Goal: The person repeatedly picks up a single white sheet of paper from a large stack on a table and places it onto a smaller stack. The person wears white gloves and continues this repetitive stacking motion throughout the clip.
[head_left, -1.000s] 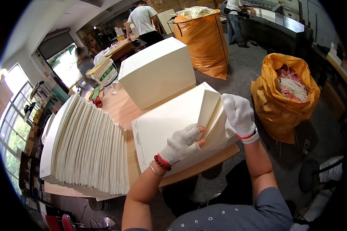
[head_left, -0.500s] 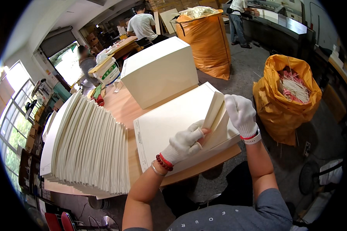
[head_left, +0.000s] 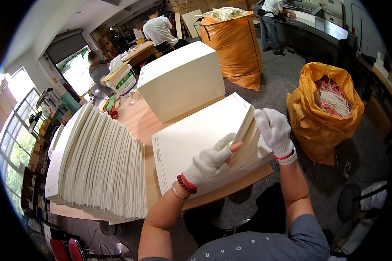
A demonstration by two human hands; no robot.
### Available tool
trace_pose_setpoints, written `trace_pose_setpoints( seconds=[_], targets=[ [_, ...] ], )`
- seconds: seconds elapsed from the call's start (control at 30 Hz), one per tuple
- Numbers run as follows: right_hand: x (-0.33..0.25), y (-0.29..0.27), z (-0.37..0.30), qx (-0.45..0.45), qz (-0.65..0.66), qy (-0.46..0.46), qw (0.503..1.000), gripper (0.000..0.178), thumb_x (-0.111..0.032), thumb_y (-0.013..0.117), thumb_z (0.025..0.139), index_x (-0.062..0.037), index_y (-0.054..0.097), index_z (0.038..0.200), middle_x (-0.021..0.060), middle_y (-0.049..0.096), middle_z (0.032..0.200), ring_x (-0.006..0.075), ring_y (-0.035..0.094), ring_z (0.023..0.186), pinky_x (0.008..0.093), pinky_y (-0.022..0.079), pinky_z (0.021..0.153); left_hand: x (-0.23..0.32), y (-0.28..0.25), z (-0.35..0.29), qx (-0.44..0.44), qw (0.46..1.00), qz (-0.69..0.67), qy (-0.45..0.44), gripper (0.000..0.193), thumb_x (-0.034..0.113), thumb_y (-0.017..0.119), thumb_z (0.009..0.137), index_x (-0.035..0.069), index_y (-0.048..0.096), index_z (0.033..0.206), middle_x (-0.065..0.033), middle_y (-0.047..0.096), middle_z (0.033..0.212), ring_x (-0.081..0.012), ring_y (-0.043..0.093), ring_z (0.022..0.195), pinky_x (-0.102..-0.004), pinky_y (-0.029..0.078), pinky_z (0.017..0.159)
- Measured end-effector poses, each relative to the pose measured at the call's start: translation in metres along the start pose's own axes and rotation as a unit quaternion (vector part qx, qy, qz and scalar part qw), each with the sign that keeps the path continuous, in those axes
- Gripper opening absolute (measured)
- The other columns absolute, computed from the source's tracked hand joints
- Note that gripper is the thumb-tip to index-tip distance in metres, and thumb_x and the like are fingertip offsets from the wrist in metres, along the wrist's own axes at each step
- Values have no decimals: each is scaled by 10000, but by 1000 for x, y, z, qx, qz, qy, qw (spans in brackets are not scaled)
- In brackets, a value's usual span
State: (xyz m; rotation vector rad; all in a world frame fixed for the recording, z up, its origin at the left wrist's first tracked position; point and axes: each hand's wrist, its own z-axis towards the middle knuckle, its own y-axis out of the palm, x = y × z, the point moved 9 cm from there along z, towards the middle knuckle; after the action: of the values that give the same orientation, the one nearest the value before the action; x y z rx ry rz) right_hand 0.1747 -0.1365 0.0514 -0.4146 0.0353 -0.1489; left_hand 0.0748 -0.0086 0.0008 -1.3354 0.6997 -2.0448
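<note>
Now a flap of white sheets [head_left: 249, 140] stands lifted from a low paper stack [head_left: 196, 130].

From where I stand, the gloved right hand [head_left: 273, 129] is curled, pinching the flap's upper corner; the gloved left hand [head_left: 213, 157] has bare fingertips at its lower end, though I can't tell whether they grip. The stack lies on the wooden table [head_left: 137, 124], right of a fanned paper stack [head_left: 102, 167].

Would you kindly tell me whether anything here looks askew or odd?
Yes: the white pile at left is fanned in uneven steps, unlike the squared-off white stack at the back, and bare fingers protrude from the otherwise gloved left hand.
</note>
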Motion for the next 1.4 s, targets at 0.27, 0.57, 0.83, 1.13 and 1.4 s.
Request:
trace_pose_setpoints(
  seconds=[0.27,0.57,0.83,1.13,1.4],
  targets=[
    [-3,-4,1,29,-63,-6,998,244,27,623,840,44,582,1080,86,505,720,238,545,576,353,447,489,8,-5,4,40,999,-24,1,425,1,768,775,28,600,1164,-157,591,1260,-282,627,1123,-311,501,938],
    [19,-1,-4,-9,141,106,984,111,18,594,885,35,598,995,73,487,662,231,501,535,353,404,465,10,-5,3,39,998,43,33,481,-53,658,806,70,593,1266,-237,509,1404,-289,667,1058,-296,517,915],
    [16,-5,-6,40,126,63,989,71,-16,565,918,23,617,947,85,456,616,243,489,519,362,379,460,5,-4,11,8,985,173,-16,300,153,726,795,66,638,1068,-166,528,1414,-347,676,1002,-365,555,820],
    [8,-8,-5,64,49,48,996,83,-17,555,927,26,612,967,88,474,633,236,504,536,358,375,459,4,-8,11,7,989,140,-44,372,210,764,789,59,634,1103,-229,479,1439,-345,662,1044,-345,539,871],
    [11,3,-3,3,86,74,994,119,-18,571,914,18,618,1017,85,481,651,225,509,543,344,391,468,7,-2,9,-15,994,103,-25,431,34,568,813,48,633,1239,-236,529,1384,-305,681,1014,-315,525,879]
  ],
)
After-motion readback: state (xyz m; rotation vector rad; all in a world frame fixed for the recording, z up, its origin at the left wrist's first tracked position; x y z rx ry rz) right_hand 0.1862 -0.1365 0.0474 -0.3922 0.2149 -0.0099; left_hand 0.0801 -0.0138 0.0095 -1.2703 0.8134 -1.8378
